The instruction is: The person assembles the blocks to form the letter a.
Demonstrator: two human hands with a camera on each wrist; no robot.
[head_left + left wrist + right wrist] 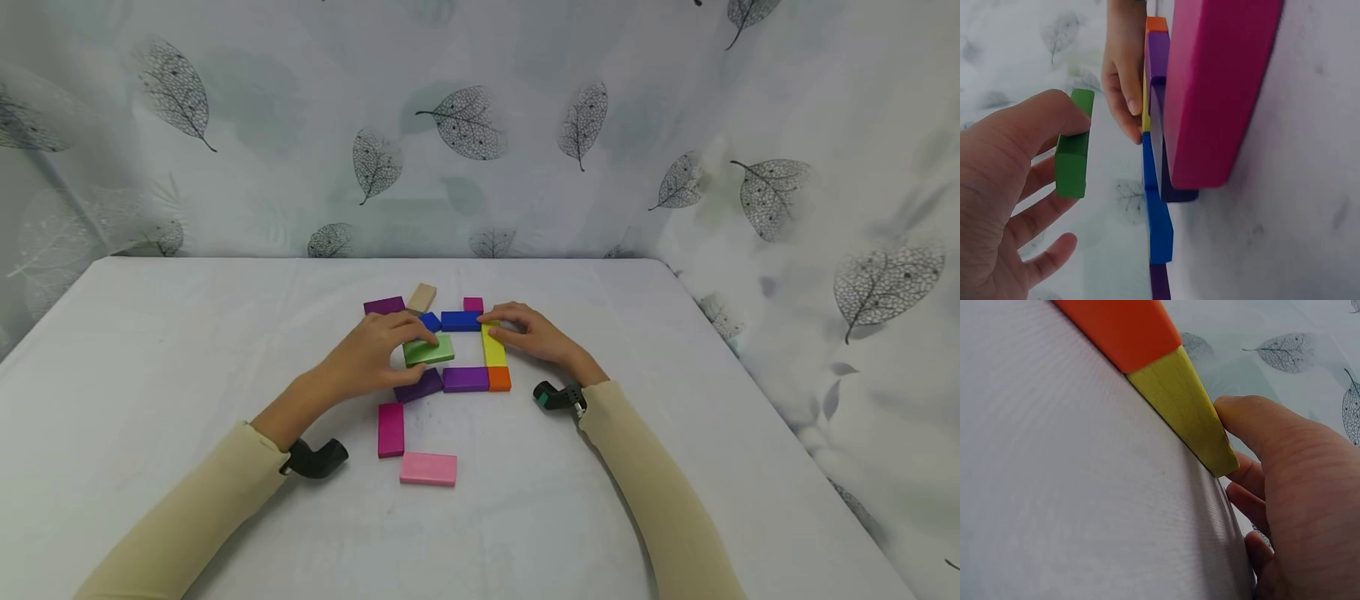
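My left hand [375, 350] pinches a light green block [442, 350] between thumb and fingers. In the left wrist view, that green block [1072, 172] stays apart from the row of blocks, its little finger free. My right hand [540, 333] rests at the far end of a yellow block [495, 353]. The right wrist view shows its thumb touching the upper edge of the yellow block [1185, 412], other fingers beyond the end. An orange block [499, 379] adjoins the yellow one's near end. A blue block [461, 322] lies beside its far end.
Two purple blocks [465, 380] lie along the near side. Closer are a magenta block [391, 431] and a pink block [428, 469]. At the back lie a plum block [384, 305], a beige block [422, 297], a small magenta block [473, 304] and another blue block [431, 322].
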